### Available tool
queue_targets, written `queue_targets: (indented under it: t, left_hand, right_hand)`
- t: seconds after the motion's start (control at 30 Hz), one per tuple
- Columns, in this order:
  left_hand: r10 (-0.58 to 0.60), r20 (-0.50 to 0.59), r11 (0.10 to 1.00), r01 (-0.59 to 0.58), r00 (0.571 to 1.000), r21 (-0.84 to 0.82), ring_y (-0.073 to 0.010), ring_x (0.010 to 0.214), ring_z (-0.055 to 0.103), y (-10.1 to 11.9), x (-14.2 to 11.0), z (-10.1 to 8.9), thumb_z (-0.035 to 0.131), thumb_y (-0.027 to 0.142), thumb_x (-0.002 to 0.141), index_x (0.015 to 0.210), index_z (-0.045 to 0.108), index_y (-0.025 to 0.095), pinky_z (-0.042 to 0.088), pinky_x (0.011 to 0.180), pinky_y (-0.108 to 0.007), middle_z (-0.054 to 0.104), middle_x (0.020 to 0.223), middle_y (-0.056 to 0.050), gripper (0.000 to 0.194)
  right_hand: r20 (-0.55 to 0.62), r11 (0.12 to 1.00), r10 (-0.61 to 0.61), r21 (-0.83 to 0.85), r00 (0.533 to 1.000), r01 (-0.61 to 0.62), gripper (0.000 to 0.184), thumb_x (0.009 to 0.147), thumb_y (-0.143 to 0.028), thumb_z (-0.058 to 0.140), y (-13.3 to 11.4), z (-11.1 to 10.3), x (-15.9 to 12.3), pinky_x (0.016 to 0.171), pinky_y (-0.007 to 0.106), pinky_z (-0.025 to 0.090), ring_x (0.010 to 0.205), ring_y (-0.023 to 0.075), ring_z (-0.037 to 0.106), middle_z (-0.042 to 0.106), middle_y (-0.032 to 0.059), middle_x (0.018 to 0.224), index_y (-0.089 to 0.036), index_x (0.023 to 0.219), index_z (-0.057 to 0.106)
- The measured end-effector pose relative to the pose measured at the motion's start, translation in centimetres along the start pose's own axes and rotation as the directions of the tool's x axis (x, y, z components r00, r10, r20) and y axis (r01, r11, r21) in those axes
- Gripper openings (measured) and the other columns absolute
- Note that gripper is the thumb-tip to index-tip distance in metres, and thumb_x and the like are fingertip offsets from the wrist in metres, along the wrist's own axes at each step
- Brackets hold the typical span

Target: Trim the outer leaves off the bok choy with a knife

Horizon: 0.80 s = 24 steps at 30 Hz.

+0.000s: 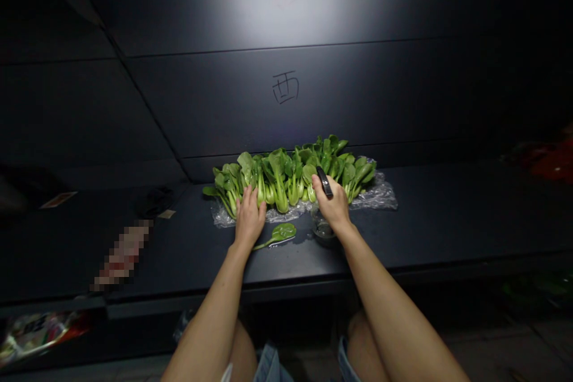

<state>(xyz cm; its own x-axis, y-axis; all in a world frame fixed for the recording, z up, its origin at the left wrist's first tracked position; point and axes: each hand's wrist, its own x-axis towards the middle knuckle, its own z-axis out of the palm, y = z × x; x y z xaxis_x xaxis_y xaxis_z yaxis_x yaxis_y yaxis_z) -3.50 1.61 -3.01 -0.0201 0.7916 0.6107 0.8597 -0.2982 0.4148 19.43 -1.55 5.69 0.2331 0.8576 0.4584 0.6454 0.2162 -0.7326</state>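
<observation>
Rows of green bok choy (280, 182) lie on a sheet of clear plastic film (380, 194) on the dark shelf. My left hand (250, 215) rests against the stalks on the left side of the heap, its fingers stretched out and not wrapped round anything. A spray bottle with a black head (324, 182) and a clear body (322, 225) is gripped in my right hand (333, 206), in front of the bok choy. Part of the bottle is hidden behind the hand. Between my forearms, one loose leaf (283, 231) lies in a small wet patch.
A dark back panel (224, 95) with handwritten marks rises behind the vegetables. On the shelf (286, 265) to the left are a dark bundle (154, 200), a small card (58, 200) and a blurred-out item (122, 255). Colourful packages (42, 331) sit lower left.
</observation>
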Motion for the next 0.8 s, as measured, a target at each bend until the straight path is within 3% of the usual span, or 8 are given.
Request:
queue_targets:
  t: [0.8]
  left_hand:
    - [-0.001, -0.007, 1.0, 0.001, 1.0, -0.001, -0.0315, 0.146, 0.031, 0.04, -0.03, 0.09, 0.042, 0.033, 0.093, 0.139, 0.046, 0.014, 0.024, 0.118, -0.06, 0.043, 0.152, -0.02, 0.049]
  right_hand:
    - [-0.129, 0.988, 0.098, -0.103, 0.987, -0.112, 0.05, 0.094, -0.059, 0.036, 0.65, -0.45, 0.5, 0.064, 0.03, 0.036, 0.075, 0.0244, 0.064, 0.07, 0.0114, 0.079, -0.02, 0.08, 0.062]
